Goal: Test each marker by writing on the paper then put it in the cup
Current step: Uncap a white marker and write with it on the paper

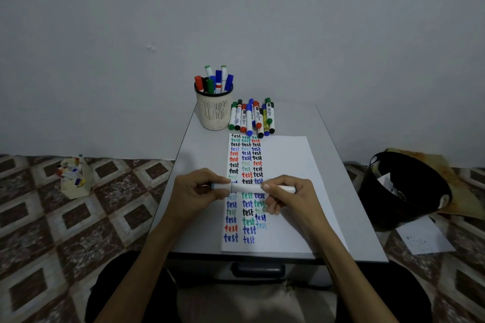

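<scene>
- Marker [246, 187]: cylindrical white plastic barrel with a pale blue band at its left end. I see it held level, crosswise just above the paper [288, 165], between both hands.
- Left hand [199, 190]: fingers curled round the banded end of the marker.
- Right hand [287, 196]: thumb and fingers pinch the other half of the barrel.
- Paper: smooth white sheet lying flat on the grey matt bench [202, 144]. It carries three columns of the handwritten word "test" in black, red, blue and green ink, some of it faint.
- Cup [214, 115]: round cream plastic with a slotted wall and dark rim, at the far left of the bench, well apart from the hands. It holds upright markers [216, 80] with red, green and blue caps.
- Loose markers [252, 118]: a row lying just beside the cup, on its right. I cannot read their barrel print.
</scene>
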Available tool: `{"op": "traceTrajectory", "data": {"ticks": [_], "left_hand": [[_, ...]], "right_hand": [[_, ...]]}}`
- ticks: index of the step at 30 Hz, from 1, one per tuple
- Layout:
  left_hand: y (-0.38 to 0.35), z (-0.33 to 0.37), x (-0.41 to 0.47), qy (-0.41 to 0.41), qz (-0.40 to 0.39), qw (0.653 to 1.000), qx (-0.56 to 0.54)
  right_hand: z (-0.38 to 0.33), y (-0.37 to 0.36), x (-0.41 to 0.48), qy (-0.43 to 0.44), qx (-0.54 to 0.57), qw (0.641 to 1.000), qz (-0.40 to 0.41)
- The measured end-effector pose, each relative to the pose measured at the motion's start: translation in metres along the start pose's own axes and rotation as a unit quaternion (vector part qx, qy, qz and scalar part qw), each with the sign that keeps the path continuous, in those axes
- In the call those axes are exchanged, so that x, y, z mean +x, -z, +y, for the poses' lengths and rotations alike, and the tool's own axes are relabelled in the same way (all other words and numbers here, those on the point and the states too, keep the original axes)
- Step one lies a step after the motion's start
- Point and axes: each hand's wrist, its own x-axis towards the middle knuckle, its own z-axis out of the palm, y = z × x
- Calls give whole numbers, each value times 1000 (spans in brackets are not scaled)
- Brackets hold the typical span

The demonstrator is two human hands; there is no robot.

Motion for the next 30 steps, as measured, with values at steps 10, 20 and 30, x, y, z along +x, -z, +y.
{"op": "traceTrajectory", "data": {"ticks": [10, 20, 30], "left_hand": [[-7, 5, -2, -12, 33, 999, 19], [-17, -10, 1, 95, -63, 929, 353], [-19, -12, 3, 84, -72, 906, 409]], "right_hand": [[-17, -29, 30, 133, -479, 863, -96], [-80, -54, 143, 229, -403, 880, 103], [-126, -86, 227, 348, -322, 866, 160]]}}
